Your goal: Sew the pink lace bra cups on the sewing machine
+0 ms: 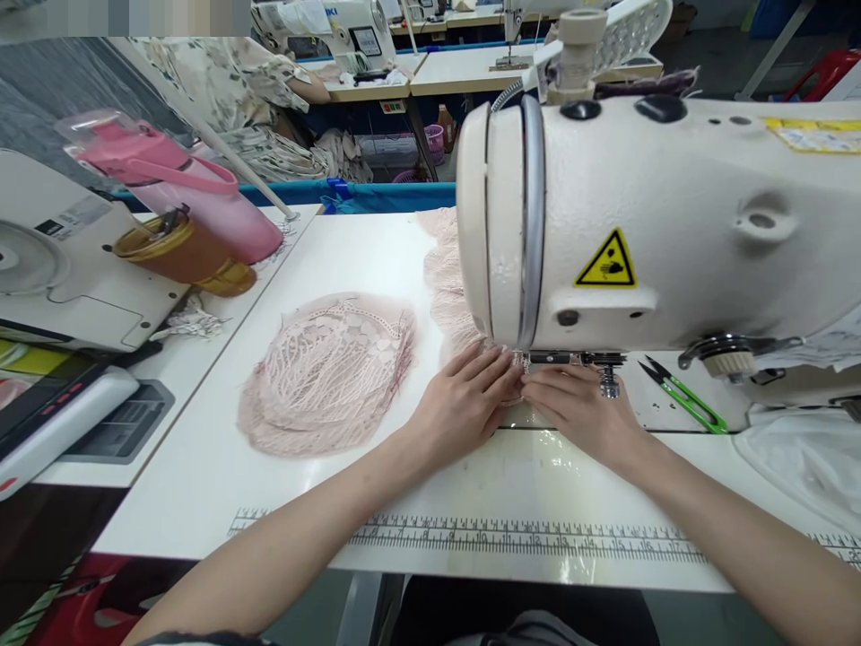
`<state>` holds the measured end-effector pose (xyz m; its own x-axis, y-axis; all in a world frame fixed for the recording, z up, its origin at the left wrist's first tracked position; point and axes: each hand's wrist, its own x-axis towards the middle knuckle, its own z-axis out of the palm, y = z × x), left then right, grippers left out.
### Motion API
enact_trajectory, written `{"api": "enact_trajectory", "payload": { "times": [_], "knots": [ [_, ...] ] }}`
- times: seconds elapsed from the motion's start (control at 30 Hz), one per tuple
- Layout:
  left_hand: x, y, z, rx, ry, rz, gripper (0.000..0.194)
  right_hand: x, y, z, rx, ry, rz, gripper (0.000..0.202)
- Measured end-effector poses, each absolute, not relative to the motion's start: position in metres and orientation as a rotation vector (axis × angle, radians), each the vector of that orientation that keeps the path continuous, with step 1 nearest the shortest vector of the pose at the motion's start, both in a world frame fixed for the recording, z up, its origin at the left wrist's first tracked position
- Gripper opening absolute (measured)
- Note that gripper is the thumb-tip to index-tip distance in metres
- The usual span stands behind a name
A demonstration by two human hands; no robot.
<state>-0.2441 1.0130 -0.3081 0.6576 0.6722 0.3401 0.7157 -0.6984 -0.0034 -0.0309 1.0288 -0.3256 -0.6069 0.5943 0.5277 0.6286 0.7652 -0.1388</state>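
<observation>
My left hand (465, 395) presses on a piece of pale pink lace fabric (447, 278), its fingers closed on the edge just left of the needle area. From the other side my right hand (582, 408) has its fingers drawn together at the same lace, close beside the presser foot. The white sewing machine (673, 206) reaches over both hands and hides part of the cloth; the needle itself cannot be made out. Left of my hands, a second pink lace piece (329, 377), rounded and loosely layered, lies flat on the white table (471, 489).
Green thread snips (686, 395) lie right of my right hand, near white cloth (807, 458). A ruler strip (525, 538) runs along the front edge. At left stand a pink bottle (195, 188), an amber cup (185, 251) and another machine (60, 260). A person's sleeve (221, 81) shows beyond.
</observation>
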Motion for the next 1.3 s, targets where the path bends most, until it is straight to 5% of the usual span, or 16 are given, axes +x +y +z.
{"api": "enact_trajectory", "payload": {
  "times": [0.2, 0.57, 0.93, 1.3],
  "knots": [
    [-0.243, 1.012, -0.309, -2.726, -1.169, -0.464, 0.035, -0.029, 1.027, -0.324, -0.935, -2.297, -0.190, 0.020],
    [-0.242, 1.014, -0.311, -2.724, -1.204, -0.409, 0.037, -0.027, 1.029, -0.321, -1.057, -2.166, 0.100, 0.021],
    [-0.243, 1.010, -0.315, -2.686, -1.071, -0.444, 0.037, -0.021, 1.030, -0.325, -1.005, -2.308, -0.150, 0.015],
    [-0.248, 1.014, -0.311, -2.671, -1.038, -0.575, 0.031, -0.023, 1.025, -0.327, -1.036, -2.398, 0.165, 0.023]
  ]
}}
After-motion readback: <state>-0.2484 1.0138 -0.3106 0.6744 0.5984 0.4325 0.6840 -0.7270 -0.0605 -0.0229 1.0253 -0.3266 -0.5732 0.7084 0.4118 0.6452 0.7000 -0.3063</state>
